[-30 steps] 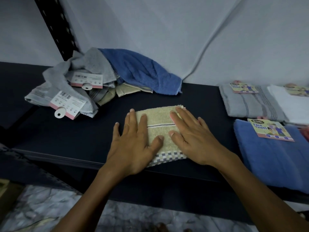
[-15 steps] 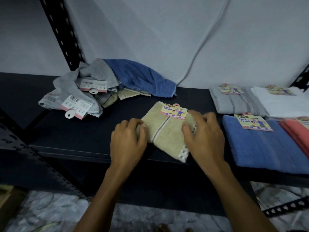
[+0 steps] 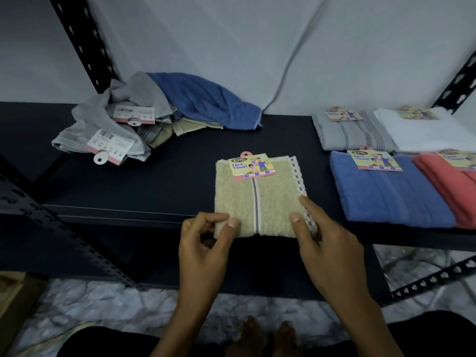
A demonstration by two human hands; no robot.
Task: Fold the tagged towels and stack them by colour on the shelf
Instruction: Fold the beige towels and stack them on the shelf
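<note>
So the beige towel [image 3: 260, 199] sits folded at the shelf [image 3: 164, 181] front edge, left of the blue folded towel [image 3: 391, 194], tag [image 3: 252, 166] up now; a second ago it lay tag-down under flat palms. Left hand [image 3: 203, 243] pinches its near-left corner, right hand [image 3: 332, 243] pinches the checkered edge. It's soft, light and floppy, so I'd grab both near corners.

The coral towel [image 3: 448, 191] and its tag run off the right edge.
</note>
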